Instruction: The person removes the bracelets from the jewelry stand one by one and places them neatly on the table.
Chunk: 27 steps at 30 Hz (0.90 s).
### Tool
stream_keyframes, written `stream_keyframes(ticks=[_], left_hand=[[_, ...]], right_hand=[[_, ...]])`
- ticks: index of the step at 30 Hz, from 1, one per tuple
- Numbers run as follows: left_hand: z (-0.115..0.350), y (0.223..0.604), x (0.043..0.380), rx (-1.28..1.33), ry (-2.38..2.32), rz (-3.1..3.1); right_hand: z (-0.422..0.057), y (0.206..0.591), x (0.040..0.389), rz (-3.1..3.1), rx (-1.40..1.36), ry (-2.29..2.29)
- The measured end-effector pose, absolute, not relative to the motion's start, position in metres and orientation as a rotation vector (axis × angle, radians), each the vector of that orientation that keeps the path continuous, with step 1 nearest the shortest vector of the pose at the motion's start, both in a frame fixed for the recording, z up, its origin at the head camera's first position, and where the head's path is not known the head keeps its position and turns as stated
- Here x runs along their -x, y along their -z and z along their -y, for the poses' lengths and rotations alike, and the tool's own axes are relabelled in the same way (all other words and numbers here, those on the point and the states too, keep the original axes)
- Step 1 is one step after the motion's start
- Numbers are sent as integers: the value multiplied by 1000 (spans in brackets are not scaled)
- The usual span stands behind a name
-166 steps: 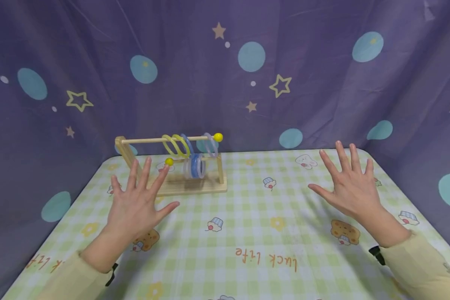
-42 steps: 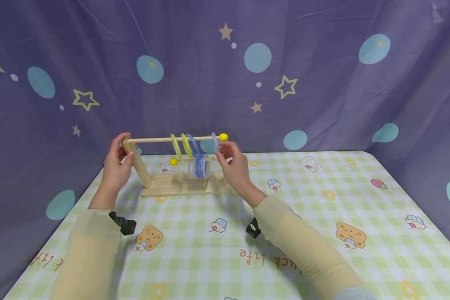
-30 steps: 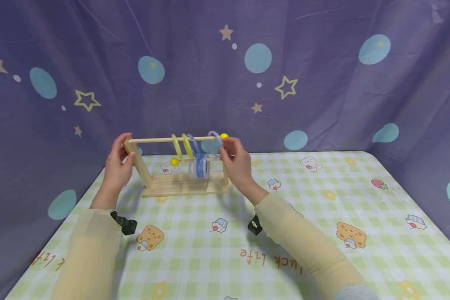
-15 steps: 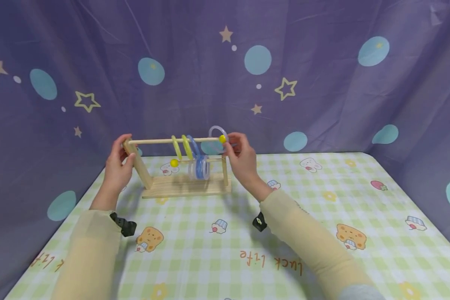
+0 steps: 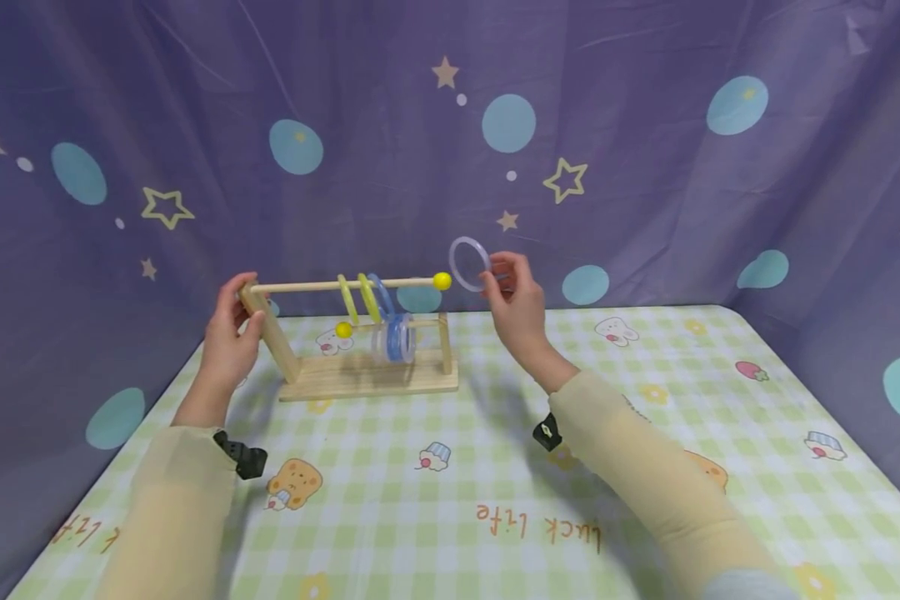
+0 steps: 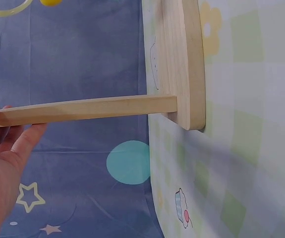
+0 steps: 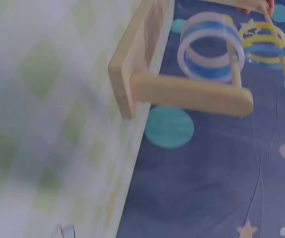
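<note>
Pale ring [image 5: 453, 260]: off the rod [image 5: 307, 287], just beside its yellow ball [image 5: 442, 281]; I expect light, stiff, slippery; take the outer rim.
Right hand [image 5: 520, 308]: pinches that rim.
Left hand [image 5: 228, 335]: grips the tall post [image 5: 276, 343] near its top.

On my remote feed, the head view faces forward and down, set back enough to frame the whole wooden rack [image 5: 363, 382] and the curtain [image 5: 630, 192] behind. The left wrist view looks closely at the rack's tall post [image 6: 87, 109], rolled sideways, tablecloth [image 6: 251, 124] at right. The right, likewise rolled, faces the short post [image 7: 192, 94] from nearby, tablecloth at left. I find the base board [image 6: 174, 54] in all three.
</note>
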<state>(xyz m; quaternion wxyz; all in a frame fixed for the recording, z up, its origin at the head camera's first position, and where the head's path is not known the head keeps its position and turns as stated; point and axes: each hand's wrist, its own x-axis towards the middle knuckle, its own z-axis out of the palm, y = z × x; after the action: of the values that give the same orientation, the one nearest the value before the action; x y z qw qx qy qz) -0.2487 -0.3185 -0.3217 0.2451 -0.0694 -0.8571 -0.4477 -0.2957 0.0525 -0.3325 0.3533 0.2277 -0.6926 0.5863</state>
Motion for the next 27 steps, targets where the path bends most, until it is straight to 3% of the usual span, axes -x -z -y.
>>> stream_keyframes(ticks=[27], left_hand=[[319, 323, 249, 169, 1185, 2364]], right_hand=[[-117, 348, 300, 2146, -752, -1206]])
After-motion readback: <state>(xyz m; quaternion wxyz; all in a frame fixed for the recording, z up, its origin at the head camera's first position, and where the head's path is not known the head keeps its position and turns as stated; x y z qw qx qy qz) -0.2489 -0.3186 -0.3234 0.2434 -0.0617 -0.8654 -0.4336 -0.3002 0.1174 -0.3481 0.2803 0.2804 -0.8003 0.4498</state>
